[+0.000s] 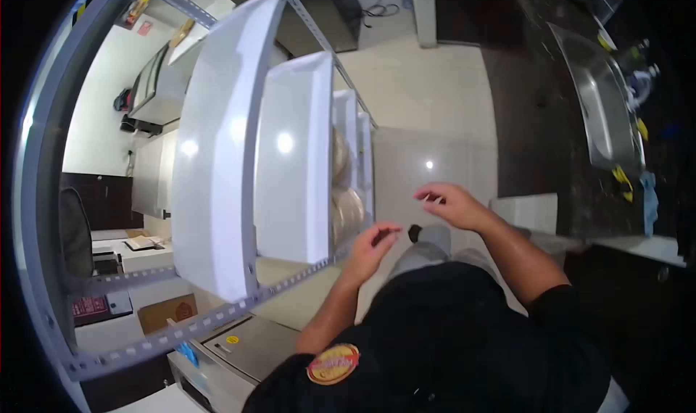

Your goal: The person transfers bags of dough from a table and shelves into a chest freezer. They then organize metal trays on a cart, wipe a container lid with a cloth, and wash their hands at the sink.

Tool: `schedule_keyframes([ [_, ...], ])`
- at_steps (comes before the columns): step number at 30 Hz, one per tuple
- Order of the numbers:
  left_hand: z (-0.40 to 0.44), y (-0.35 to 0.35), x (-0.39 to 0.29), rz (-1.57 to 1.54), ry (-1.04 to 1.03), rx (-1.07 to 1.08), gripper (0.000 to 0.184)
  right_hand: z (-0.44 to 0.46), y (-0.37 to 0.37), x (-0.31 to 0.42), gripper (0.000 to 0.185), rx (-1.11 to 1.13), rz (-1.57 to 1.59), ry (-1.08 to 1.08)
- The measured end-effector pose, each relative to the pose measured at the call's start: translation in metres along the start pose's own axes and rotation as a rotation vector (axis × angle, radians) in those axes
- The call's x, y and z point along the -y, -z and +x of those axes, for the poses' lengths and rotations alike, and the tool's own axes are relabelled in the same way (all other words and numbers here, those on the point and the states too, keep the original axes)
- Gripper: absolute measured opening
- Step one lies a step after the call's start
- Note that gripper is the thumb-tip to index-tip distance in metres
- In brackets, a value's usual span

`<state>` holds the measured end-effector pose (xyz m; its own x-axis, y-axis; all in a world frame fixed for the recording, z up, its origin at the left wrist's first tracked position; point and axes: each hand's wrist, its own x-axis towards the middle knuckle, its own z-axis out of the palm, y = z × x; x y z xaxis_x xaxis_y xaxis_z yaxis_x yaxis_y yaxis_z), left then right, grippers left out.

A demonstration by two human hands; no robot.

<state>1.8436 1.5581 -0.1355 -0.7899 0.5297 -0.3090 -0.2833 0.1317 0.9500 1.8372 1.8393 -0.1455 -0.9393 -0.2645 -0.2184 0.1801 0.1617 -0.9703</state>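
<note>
My left hand [368, 253] is beside the shelving rack, its fingers loosely bent and apart with nothing visible in them. The closest items to it are round, beige, plastic-wrapped packages [349, 213] on a lower shelf; a small gap separates them from my fingers. My right hand [455, 207] hangs over the floor in front of my body, fingers half curled and spread, holding nothing I can see. Left of both hands rise a white upper shelf [217, 123] and a white second shelf [288, 163], stacked one below the other.
A perforated grey metal post [210, 320] runs along the rack's near side. Across the pale tiled floor [435, 141], a dark counter [533, 94] holds a steel sink [603, 119] and a blue cloth [649, 203]. A steel cabinet [250, 344] stands at the lower left.
</note>
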Motion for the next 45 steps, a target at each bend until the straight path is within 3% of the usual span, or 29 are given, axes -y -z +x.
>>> schedule_keyframes([
  [3,0.010,0.013,0.014,0.002,0.108,-0.102,0.028,0.076,-0.006,-0.006,0.041,0.321,-0.422,0.175],
  [4,0.014,0.015,0.016,-0.002,0.116,-0.143,0.028,0.103,-0.020,-0.022,0.041,0.359,-0.414,0.191],
  [6,0.028,0.018,0.017,0.264,0.214,-0.344,0.033,0.158,-0.059,-0.064,0.045,0.036,-0.759,0.436],
  [9,0.050,0.019,0.024,0.432,0.292,-0.546,0.039,0.247,-0.080,-0.083,0.049,0.046,-0.869,0.678],
  [13,0.073,0.018,0.016,0.578,0.300,-0.714,0.046,0.334,-0.094,-0.100,0.055,0.144,-0.730,0.820],
  [17,0.082,0.003,0.012,0.586,0.310,-0.754,0.050,0.390,-0.124,-0.111,0.048,0.378,-0.627,0.712],
  [18,0.080,-0.003,0.016,0.511,0.350,-0.746,0.050,0.396,-0.125,-0.110,0.048,0.390,-0.620,0.710],
  [21,0.080,-0.014,0.033,0.320,0.421,-0.749,0.049,0.402,-0.125,-0.109,0.042,0.154,-0.437,0.654],
  [23,0.080,-0.027,0.041,0.087,0.451,-0.765,0.049,0.411,-0.114,-0.113,0.040,0.208,-0.464,0.629],
  [27,0.079,-0.034,0.050,-0.021,0.505,-0.666,0.044,0.417,-0.083,-0.113,0.033,0.323,-0.662,0.669],
  [29,0.081,-0.037,0.049,-0.040,0.513,-0.662,0.043,0.417,-0.062,-0.103,0.026,0.356,-0.947,0.807],
  [30,0.082,-0.037,0.048,-0.050,0.520,-0.649,0.042,0.415,-0.054,-0.096,0.026,0.361,-0.948,0.813],
  [33,0.082,-0.035,0.047,-0.049,0.543,-0.642,0.040,0.402,-0.034,-0.075,0.015,0.478,-0.828,0.655],
  [37,0.080,-0.036,0.059,-0.029,0.571,-0.633,0.039,0.394,-0.023,-0.074,0.016,0.330,-0.475,0.772],
  [45,0.071,-0.046,0.077,-0.048,0.551,-0.646,0.040,0.334,0.039,-0.020,0.016,0.426,-0.553,0.554],
])
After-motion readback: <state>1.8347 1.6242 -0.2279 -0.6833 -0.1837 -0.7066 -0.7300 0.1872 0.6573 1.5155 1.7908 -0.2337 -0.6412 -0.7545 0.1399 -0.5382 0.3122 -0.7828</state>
